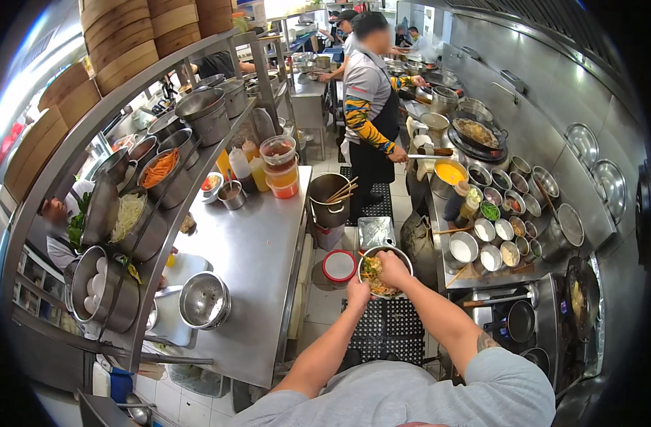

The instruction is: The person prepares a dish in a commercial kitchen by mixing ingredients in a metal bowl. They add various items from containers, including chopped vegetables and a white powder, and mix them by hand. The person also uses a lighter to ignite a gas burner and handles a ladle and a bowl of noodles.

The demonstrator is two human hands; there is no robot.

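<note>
A round metal bowl of chopped mixed food, with green, orange and pale bits, is in front of me over the floor mat. My left hand is closed on the bowl's near left rim. My right hand reaches down inside the bowl, against the food; its fingers are mostly hidden there, so I cannot tell what they hold. Just beyond the bowl is a square foil-like container. To its left stands a tub with a red-rimmed white lid.
A steel worktable on my left carries stacked metal bowls and sauce bottles. On my right, a counter holds many small ingredient pots, beside a stove with a black pan. A co-worker stands ahead near a wok. A tall pot holds wooden sticks.
</note>
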